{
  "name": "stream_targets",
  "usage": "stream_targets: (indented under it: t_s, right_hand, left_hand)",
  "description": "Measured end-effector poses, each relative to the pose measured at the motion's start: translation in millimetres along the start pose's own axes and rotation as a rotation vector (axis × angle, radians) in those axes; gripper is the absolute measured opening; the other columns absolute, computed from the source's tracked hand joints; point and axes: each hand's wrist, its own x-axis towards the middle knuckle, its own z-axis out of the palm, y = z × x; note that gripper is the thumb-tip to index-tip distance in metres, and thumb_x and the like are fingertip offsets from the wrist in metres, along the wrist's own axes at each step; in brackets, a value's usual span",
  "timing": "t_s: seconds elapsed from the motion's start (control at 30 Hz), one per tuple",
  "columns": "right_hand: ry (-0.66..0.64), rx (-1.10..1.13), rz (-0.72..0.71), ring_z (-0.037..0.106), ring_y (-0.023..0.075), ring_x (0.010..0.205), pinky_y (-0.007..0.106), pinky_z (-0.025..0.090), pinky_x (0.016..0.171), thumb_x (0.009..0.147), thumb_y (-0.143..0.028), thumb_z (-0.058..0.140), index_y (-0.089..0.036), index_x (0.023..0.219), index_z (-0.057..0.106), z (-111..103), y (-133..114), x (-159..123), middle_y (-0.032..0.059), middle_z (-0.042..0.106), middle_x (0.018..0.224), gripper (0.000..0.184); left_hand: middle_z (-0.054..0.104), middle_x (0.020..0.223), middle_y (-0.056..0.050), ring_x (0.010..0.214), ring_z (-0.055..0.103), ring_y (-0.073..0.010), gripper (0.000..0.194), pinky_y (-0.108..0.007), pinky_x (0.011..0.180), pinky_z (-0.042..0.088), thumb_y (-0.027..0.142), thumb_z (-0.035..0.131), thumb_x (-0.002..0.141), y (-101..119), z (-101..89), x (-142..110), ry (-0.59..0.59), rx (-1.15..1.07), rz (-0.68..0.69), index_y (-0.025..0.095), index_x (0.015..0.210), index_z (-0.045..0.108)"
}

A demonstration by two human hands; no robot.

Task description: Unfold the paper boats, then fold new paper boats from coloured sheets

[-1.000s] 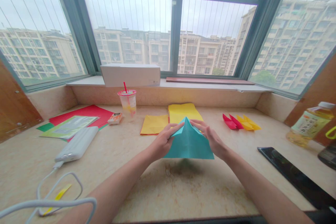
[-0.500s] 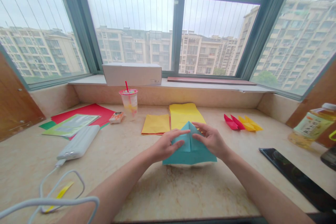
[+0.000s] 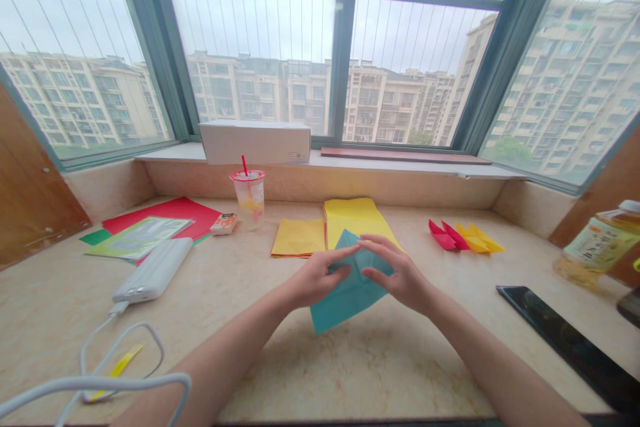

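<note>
A folded teal paper is held just above the marble counter at the centre, tilted with its lower corner pointing down-left. My left hand grips its left side, thumb and fingers closed on the paper. My right hand holds the right side, fingers curled over the top edge. Behind the hands lie yellow sheets and an orange-yellow sheet.
Folded red and yellow paper shapes lie at the right. A drink cup with a straw, a white power bank with cable, red and green sheets, a black phone and a tea bottle stand around.
The teal paper was a flat upright triangle between both hands; now it is turned and tilted, its lower right side lifted. Both hands shifted slightly with it.
</note>
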Motion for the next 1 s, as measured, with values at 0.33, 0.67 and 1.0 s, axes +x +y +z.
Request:
stream_targets:
  t_s: [0.33, 0.67, 1.0]
  right_hand:
    - [-0.232, -0.231, -0.135, 0.026, 0.0345, 0.144, 0.055, 0.032, 0.112, 0.072, -0.041, 0.081, -0.037, 0.143, 0.044, -13.5, -5.1, -0.8, 0.0096, 0.020, 0.160, 0.081]
    - [-0.249, -0.236, -0.202, 0.035, 0.0342, 0.140, 0.057, 0.037, 0.109, 0.075, -0.042, 0.079, -0.038, 0.131, 0.059, -20.8, -5.8, 0.5, 0.0088, 0.030, 0.157, 0.059]
    - [-0.135, -0.362, -0.218, 0.048, 0.0321, 0.130, 0.052, 0.047, 0.102, 0.084, -0.044, 0.069, -0.026, 0.131, 0.060, -16.6, -4.4, 1.1, 0.0152, 0.047, 0.145, 0.052]
  left_hand:
    - [0.062, 0.133, -0.008, 0.120, 0.058, -0.0298, 0.052, -0.043, 0.102, 0.046, 0.037, 0.067, 0.085, -1.7, -1.6, 2.1, 0.157, -0.316, -0.186, 0.025, 0.134, 0.057]
    - [0.066, 0.127, -0.010, 0.115, 0.061, -0.0295, 0.043, -0.043, 0.101, 0.046, 0.035, 0.067, 0.084, 1.0, -3.7, 1.5, 0.056, -0.298, -0.230, 0.020, 0.125, 0.066]
    - [0.067, 0.124, -0.008, 0.108, 0.063, -0.0270, 0.046, -0.040, 0.095, 0.048, 0.027, 0.063, 0.084, 0.5, 0.2, 0.4, 0.000, -0.241, -0.195, 0.022, 0.130, 0.062]
